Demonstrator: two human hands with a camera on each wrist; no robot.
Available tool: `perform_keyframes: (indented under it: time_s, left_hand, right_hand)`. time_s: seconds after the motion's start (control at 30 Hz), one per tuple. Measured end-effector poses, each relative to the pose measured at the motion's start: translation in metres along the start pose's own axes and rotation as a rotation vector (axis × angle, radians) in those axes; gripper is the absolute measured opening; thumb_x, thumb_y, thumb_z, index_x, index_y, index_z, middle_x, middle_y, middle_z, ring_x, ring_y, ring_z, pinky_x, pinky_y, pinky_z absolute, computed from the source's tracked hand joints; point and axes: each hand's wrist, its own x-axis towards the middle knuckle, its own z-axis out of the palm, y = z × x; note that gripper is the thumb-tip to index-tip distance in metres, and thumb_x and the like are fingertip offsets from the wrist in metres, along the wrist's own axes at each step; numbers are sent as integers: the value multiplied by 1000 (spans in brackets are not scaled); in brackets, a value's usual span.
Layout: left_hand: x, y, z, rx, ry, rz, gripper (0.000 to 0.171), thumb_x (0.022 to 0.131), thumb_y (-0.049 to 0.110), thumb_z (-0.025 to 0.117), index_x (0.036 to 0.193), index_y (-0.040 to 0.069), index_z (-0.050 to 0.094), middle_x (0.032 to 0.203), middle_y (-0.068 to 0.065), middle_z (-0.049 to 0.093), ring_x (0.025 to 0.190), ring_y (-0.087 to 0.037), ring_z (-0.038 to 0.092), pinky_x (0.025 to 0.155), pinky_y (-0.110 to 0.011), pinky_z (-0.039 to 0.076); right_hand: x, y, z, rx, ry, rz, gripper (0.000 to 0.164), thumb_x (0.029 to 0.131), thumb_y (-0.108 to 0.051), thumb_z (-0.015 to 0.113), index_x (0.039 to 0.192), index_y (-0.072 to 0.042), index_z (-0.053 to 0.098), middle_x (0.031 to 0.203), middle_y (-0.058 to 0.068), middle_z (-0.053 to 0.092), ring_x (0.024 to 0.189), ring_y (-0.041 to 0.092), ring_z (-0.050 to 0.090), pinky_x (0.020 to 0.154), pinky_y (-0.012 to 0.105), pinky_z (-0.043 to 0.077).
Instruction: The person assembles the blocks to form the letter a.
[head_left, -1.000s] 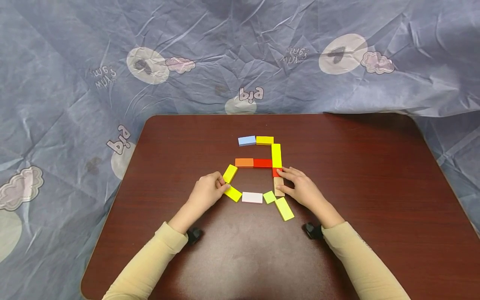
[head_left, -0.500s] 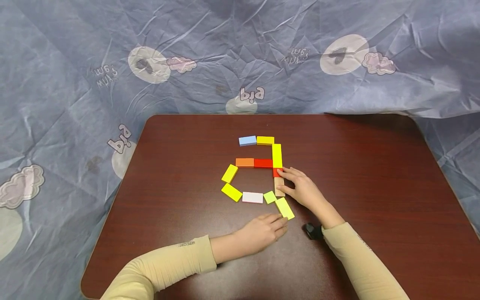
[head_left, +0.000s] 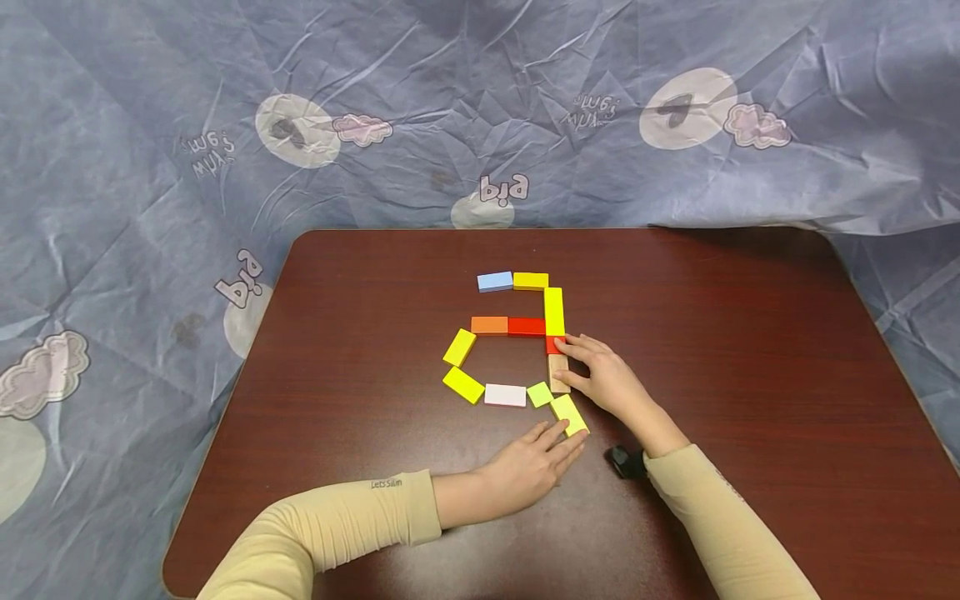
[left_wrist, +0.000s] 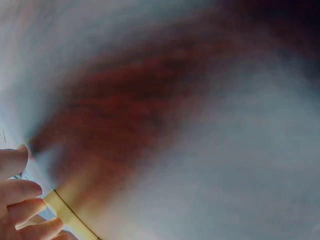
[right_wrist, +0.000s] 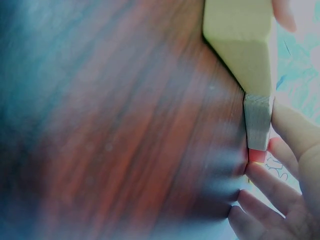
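Observation:
Rectangular toy blocks lie flat on the dark table, end to end in a looped figure. My left hand [head_left: 525, 468] reaches across from the left, its fingers extended and fingertips touching the near end of the pale yellow block [head_left: 567, 412], which slants at the lower right. On the right side, my right hand [head_left: 613, 385] rests a fingertip on the small red block [head_left: 555, 345] and its thumb on the plain wood block [head_left: 558, 373]. The right wrist view also has the pale yellow block [right_wrist: 240, 47] beyond the plain wood block [right_wrist: 258, 122].
Left of the pale yellow block lie a small green block [head_left: 539, 394], a white block [head_left: 505, 395] and two yellow ones. Orange [head_left: 490, 325] and red [head_left: 527, 326] blocks form the middle row. A blue block [head_left: 495, 282] tops the figure. Behind the table [head_left: 750, 375] hangs a printed cloth [head_left: 420, 100].
My left hand has left the yellow blocks at the figure's left and swung right to the pale yellow block. The right hand stays in place.

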Motion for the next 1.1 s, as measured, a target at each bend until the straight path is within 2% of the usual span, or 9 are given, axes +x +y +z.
perform_keyframes:
  time_s: [0.17,0.57,0.87,1.1]
  left_hand:
    - [0,-3,0,-1,18,17,47,103,31,49,148,16,46,159,-2,35,142,-24,42,110,-32,42]
    - [2,-8,1,-29,58,23,46,103,27,49,147,15,47,157,1,39,140,-20,44,109,-31,43]
    - [1,-8,3,-39,68,16,54,100,40,54,147,17,47,158,1,38,141,-20,43,109,-32,43]
    - [1,-8,2,-94,30,6,60,99,46,54,149,17,44,160,0,34,144,-20,39,110,-33,42]
  right_hand:
    - [0,1,1,1,5,-8,58,88,-27,74,139,-5,56,145,20,51,137,43,42,110,59,35]
    - [0,1,0,2,7,-13,58,88,-26,74,139,-5,55,145,21,50,137,43,42,110,59,36]
    - [0,1,1,0,1,-9,59,88,-26,74,140,-5,55,146,21,50,138,44,42,109,60,35]
    - [-1,1,1,-2,1,-8,58,89,-27,73,140,-6,55,146,20,50,138,43,41,109,60,36]
